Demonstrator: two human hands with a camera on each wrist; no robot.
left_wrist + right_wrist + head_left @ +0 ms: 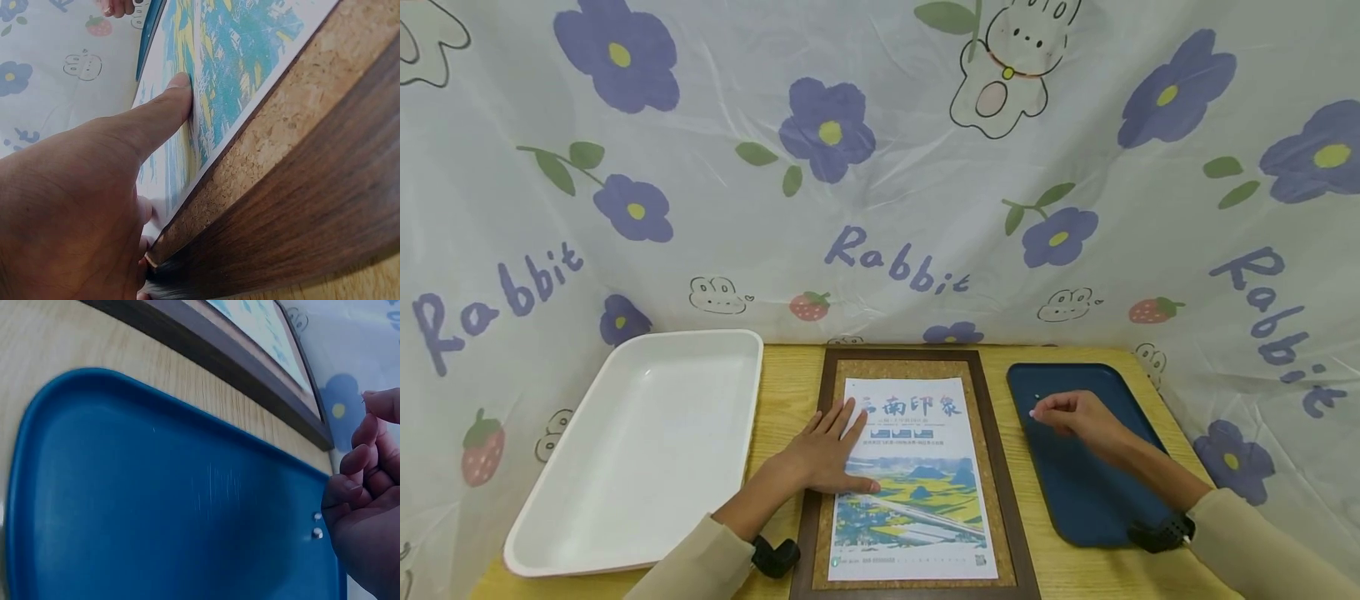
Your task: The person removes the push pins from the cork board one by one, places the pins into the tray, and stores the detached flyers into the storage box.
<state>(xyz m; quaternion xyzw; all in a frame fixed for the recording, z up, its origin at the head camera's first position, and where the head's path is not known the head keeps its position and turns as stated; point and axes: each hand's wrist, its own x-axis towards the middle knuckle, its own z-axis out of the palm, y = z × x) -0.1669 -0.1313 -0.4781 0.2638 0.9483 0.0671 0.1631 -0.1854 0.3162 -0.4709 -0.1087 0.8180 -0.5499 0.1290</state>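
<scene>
A printed poster (910, 500) with a colourful landscape lies on a cork board (823, 533) with a dark brown wooden frame (996, 467). My left hand (827, 454) rests on the poster's left side with fingers spread, its thumb across the landscape in the left wrist view. Over the dark blue tray (1067, 492), my right hand (1078, 421) pinches a tiny pushpin between thumb and forefinger. Its thin point (363, 398) shows at the fingertips in the right wrist view, while the fingers cover the rest. Two small whitish pins (317, 533) lie at the tray's far end.
To the left of the board stands a large white tray (647, 450). All of this sits on a light wooden table (782, 392). Behind and at both sides hangs a white curtain (722, 208) printed with flowers and rabbits.
</scene>
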